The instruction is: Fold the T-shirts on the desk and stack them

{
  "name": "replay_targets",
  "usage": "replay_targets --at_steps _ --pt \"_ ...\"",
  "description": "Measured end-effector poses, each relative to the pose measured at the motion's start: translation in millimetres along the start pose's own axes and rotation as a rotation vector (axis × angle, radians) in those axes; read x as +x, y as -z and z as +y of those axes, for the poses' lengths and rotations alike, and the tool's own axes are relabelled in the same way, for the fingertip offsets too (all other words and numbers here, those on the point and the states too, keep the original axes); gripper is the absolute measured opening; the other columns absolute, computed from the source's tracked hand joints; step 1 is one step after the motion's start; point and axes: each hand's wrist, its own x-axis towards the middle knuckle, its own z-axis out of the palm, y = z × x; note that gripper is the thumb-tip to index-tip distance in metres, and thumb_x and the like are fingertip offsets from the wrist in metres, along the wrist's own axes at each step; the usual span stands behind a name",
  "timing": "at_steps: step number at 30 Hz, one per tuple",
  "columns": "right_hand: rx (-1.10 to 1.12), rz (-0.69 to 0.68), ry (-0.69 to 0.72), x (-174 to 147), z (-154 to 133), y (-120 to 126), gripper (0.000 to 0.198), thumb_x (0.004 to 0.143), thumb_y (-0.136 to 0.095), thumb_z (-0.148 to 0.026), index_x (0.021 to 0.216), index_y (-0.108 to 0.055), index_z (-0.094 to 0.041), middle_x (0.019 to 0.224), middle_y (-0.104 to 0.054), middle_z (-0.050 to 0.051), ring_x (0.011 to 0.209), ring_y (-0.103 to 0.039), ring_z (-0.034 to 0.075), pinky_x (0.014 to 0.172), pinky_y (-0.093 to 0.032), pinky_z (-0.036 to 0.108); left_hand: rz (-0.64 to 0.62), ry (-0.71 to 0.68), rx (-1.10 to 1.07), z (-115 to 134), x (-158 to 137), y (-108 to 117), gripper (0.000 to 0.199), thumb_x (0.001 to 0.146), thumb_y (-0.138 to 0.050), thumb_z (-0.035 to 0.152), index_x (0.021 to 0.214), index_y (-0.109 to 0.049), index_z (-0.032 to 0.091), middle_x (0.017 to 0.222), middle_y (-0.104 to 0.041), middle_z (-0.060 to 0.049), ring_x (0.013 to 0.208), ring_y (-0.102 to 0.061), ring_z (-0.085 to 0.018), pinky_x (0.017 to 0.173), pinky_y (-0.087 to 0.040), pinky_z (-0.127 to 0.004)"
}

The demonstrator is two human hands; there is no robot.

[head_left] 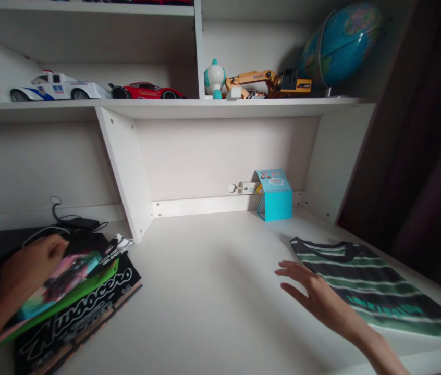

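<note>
My left hand point(33, 263) is at the left, over a pile of dark clothes. Its fingers are curled in, and what they hold, if anything, is hidden. In the pile, a dark T-shirt point(64, 278) with a colourful print lies above a green piece and a black garment point(83, 317) with large white lettering. To the right, my right hand point(302, 284) hovers above the white desk point(205, 291), fingers stretched and nothing in them. Beside it lies a striped T-shirt point(365, 276) in green and dark grey, spread flat with its collar toward the back.
A blue desk calendar point(278, 204) stands at the back near a wall socket point(248, 188). An upright panel point(122, 172) divides the desk. Shelves above hold toy cars point(142, 91), a toy excavator point(271, 82) and a globe point(341, 44). A black adapter point(82, 224) with cables lies at back left.
</note>
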Motion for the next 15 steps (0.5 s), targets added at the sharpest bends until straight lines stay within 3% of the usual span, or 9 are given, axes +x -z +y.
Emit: replay_targets --at_steps 2,4,6,8,10,12,13,15 --pt "0.083 -0.015 0.043 17 -21 -3 0.030 0.088 -0.041 -0.042 0.109 -0.058 -0.029 0.120 -0.055 0.005 0.110 -0.052 0.022 0.093 -0.044 0.038 0.070 -0.158 -0.038 69 -25 26 0.028 0.087 -0.034 0.033 0.084 -0.057 0.019 0.088 -0.060 0.000 0.070 -0.054 -0.013 0.058 -0.032 -0.020" --pt "0.160 0.002 0.070 34 -37 -10 0.029 0.088 -0.041 -0.041 0.108 -0.058 -0.028 0.117 -0.056 0.006 0.108 -0.053 0.021 0.091 -0.044 0.037 0.076 -0.337 -0.077 138 -62 37 0.028 0.090 -0.032 0.030 0.084 -0.057 0.018 0.085 -0.059 -0.003 0.076 -0.055 -0.015 0.066 -0.036 -0.023" --pt "0.215 0.031 0.076 48 -49 -19 0.029 0.089 -0.040 -0.040 0.107 -0.058 -0.027 0.115 -0.057 0.006 0.105 -0.054 0.021 0.090 -0.045 0.035 -0.121 -0.519 -0.147 194 -105 35 0.023 0.089 -0.035 0.022 0.088 -0.058 0.020 0.085 -0.060 -0.003 0.073 -0.057 -0.015 0.064 -0.037 -0.023" --pt "0.251 0.052 0.069 56 -56 -28 0.029 0.089 -0.039 -0.040 0.107 -0.057 -0.026 0.112 -0.058 0.005 0.103 -0.055 0.020 0.088 -0.045 0.034 -0.341 -0.785 -0.280 230 -148 26 0.017 0.084 -0.047 0.019 0.098 -0.057 0.023 0.094 -0.062 -0.003 0.077 -0.059 -0.016 0.064 -0.039 -0.023" --pt "0.269 0.058 0.044 57 -56 -34 0.028 0.089 -0.038 -0.039 0.106 -0.056 -0.026 0.109 -0.059 0.005 0.098 -0.058 0.019 0.085 -0.046 0.032 -0.549 -1.128 -0.403 246 -178 20 0.011 0.081 -0.054 0.020 0.090 -0.059 0.024 0.084 -0.064 0.000 0.073 -0.060 -0.015 0.061 -0.040 -0.021" --pt "0.267 0.067 0.000 53 -50 -36 0.028 0.090 -0.037 -0.040 0.106 -0.055 -0.025 0.105 -0.060 0.005 0.091 -0.059 0.018 0.079 -0.048 0.031 -0.680 -1.301 -0.505 248 -189 21 0.006 0.082 -0.056 0.022 0.085 -0.060 0.024 0.079 -0.065 0.002 0.069 -0.060 -0.013 0.057 -0.040 -0.018" --pt "0.257 0.071 -0.024 50 -47 -37 0.028 0.089 -0.038 -0.040 0.106 -0.054 -0.025 0.102 -0.061 0.005 0.088 -0.060 0.018 0.075 -0.048 0.030 -0.697 -1.277 -0.546 244 -185 24 0.007 0.083 -0.054 0.023 0.086 -0.060 0.024 0.081 -0.065 0.003 0.071 -0.061 -0.012 0.059 -0.040 -0.017" --pt "0.244 0.066 -0.053 42 -45 -38 0.027 0.089 -0.038 -0.039 0.104 -0.055 -0.024 0.097 -0.061 0.005 0.085 -0.060 0.018 0.072 -0.048 0.030 -0.646 -1.083 -0.593 232 -162 29 0.014 0.085 -0.051 0.023 0.095 -0.060 0.026 0.091 -0.064 0.002 0.079 -0.060 -0.013 0.068 -0.042 -0.017"
